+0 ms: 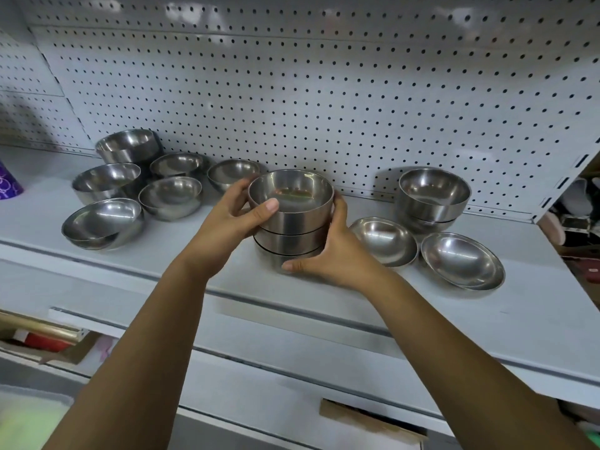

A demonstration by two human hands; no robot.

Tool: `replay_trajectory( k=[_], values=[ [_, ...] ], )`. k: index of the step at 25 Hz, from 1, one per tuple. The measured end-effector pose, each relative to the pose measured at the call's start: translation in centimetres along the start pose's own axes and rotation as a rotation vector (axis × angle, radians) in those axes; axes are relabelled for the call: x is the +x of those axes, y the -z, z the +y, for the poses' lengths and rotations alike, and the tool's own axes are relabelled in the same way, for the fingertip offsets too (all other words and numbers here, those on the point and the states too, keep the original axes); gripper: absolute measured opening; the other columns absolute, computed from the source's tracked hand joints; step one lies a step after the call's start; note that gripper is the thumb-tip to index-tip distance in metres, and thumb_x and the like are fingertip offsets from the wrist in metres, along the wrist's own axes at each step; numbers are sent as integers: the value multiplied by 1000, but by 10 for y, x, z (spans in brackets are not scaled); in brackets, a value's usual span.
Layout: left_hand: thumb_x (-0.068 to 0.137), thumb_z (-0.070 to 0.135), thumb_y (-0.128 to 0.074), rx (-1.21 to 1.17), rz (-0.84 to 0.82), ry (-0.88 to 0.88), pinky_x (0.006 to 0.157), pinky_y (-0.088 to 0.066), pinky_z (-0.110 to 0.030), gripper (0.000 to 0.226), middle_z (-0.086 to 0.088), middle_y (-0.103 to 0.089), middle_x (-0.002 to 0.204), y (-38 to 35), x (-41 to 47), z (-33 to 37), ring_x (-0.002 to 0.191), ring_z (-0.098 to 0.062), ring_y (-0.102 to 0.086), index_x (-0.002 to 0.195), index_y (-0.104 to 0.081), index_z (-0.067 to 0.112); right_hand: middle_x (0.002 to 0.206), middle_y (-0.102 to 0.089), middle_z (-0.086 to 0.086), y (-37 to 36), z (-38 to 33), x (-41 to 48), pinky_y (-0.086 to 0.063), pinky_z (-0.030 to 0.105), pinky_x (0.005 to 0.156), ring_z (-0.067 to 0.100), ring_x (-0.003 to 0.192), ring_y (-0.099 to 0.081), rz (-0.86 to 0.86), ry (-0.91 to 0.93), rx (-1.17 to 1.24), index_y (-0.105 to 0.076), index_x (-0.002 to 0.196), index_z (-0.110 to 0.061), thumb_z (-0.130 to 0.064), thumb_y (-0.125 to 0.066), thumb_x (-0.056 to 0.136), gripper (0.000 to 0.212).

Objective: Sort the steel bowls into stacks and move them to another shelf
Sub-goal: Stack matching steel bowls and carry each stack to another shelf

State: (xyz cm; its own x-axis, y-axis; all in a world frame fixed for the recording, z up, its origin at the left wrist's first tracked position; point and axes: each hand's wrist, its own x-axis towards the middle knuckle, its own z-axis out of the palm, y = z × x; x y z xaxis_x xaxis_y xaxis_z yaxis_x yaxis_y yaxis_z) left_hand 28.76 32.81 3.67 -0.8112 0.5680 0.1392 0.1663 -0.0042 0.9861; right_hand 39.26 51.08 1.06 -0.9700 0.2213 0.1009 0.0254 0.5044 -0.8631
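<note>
My left hand (227,222) grips the top of the stack of steel bowls (292,219). Its thumb lies over the near rim of the top bowl, and its fingers (242,186) curl round the far left side. My right hand (339,254) holds the stack lower down, with the thumb stretched along the base and the fingers (339,203) wrapped round the right side, mostly hidden behind it. The stack stands upright between my fingers over the white shelf (162,254); I cannot tell whether its base touches the shelf. Well left of my left fingers lies a cluster of loose bowls (170,196), some of them tilted. Just right of my right fingers sits a shallow bowl (383,240), with a wider shallow bowl (462,264) further right. Beyond them a nested pair of deeper bowls (433,196) stands near the pegboard (324,92).
</note>
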Motion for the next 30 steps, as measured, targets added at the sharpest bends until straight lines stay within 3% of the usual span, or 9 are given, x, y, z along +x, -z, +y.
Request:
replay_trajectory(
  k=[4, 7, 10, 15, 18, 20, 26, 30],
  values=[
    [78, 44, -72, -2, -89, 5, 87, -54, -23, 74, 17, -71, 122, 9, 4, 4, 109, 3, -69, 147, -47, 36, 165, -21, -10, -15, 3, -2, -35, 29, 115, 8, 140, -33, 71, -44, 35, 19, 155, -42, -34, -101, 58, 155],
    [81, 35, -75, -36, -131, 14, 79, -56, -16, 73, 18, -69, 128, 14, 6, 9, 109, 1, -70, 148, -47, 31, 160, -28, -13, -25, 1, -5, -40, 38, 118, 9, 143, -36, 170, -55, 92, 8, 156, -48, -33, -103, 53, 152],
    [89, 23, -74, -65, -166, 10, 77, -55, -14, 57, 22, -71, 122, 18, 6, 11, 105, 0, -71, 141, -51, 30, 155, -36, -16, -33, -6, -12, -46, 39, 114, 7, 140, -43, 245, -69, 117, -3, 157, -46, -30, -104, 50, 148],
    [81, 38, -84, -78, -310, -2, 85, -56, -27, 72, 12, -65, 136, 32, -1, 24, 109, -3, -70, 144, -50, 30, 145, -44, -26, -43, -30, -41, -49, 16, 101, -10, 130, -47, 355, -67, 189, -13, 155, -42, -12, -102, 54, 138],
    [74, 47, -82, -93, -404, 5, 100, -55, -44, 80, 10, -63, 140, 27, -9, 31, 117, -7, -68, 146, -50, 33, 139, -45, -35, -46, -40, -74, -50, 18, 100, -12, 127, -49, 451, -100, 196, -12, 155, -48, -15, -102, 55, 139],
    [69, 48, -82, -97, -475, 7, 106, -52, -53, 83, 11, -64, 139, 15, -15, 36, 121, -10, -67, 145, -52, 34, 139, -46, -35, -46, -45, -101, -51, 23, 102, -12, 126, -50, 514, -130, 202, -7, 157, -49, -18, -102, 55, 143],
    [71, 39, -85, -164, -769, 34, 107, -50, -54, 77, 10, -67, 137, -67, -44, 44, 124, -15, -67, 142, -57, 32, 147, -46, -19, -31, -44, -205, -44, 5, 92, -13, 126, -49, 784, -221, 160, -10, 159, -34, -7, -100, 59, 137],
    [73, 27, -85, -253, -923, 66, 104, -53, -44, 80, 8, -69, 134, -141, -77, 52, 119, -9, -68, 147, -54, 27, 149, -43, -24, -9, -39, -278, -47, 19, 106, -6, 135, -46, 951, -306, 101, -9, 159, -39, -13, -102, 55, 142]
  ],
)
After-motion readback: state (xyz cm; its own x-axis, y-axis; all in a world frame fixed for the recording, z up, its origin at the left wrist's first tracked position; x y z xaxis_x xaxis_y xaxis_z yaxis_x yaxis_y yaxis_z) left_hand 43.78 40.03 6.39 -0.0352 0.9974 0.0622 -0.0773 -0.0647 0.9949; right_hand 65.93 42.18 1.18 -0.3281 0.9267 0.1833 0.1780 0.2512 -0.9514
